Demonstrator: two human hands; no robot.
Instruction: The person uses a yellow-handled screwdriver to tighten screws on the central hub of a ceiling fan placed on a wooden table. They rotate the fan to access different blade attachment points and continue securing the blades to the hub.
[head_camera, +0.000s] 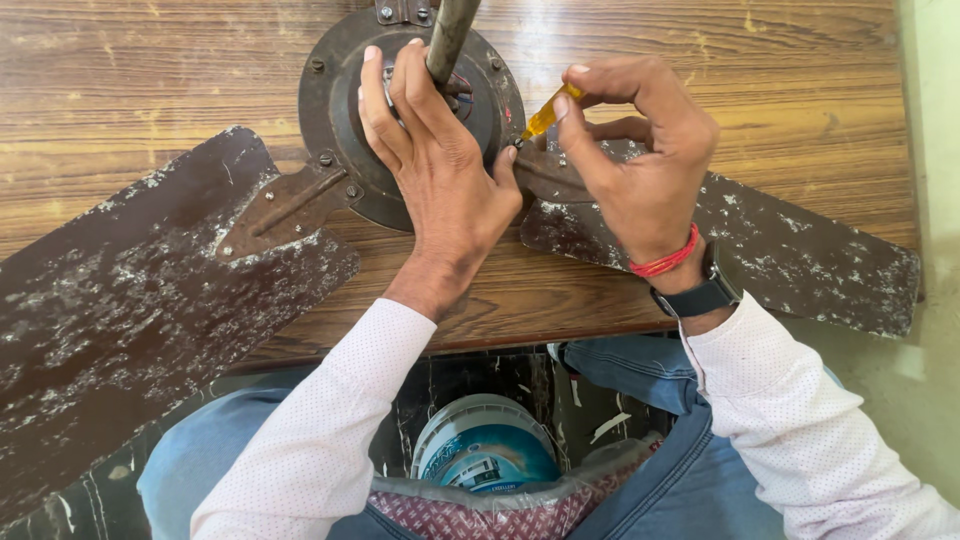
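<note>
Driving a yellow-handled screwdriver (548, 112) into a screw at the rim of the old fan motor (345, 95), I seem to be mid-step on the blade bracket fastening, and the next turn will want the tip kept seated and the housing kept steady. The motor sits on the wooden desk (150, 70), rusty brown, its 2 visible blades (130, 300) flaking and spotted white. Fingers of my right hand (640, 160) pinch the screwdriver, while my left hand (435, 165) lies spread over the hub beside the down rod (448, 35).
</note>
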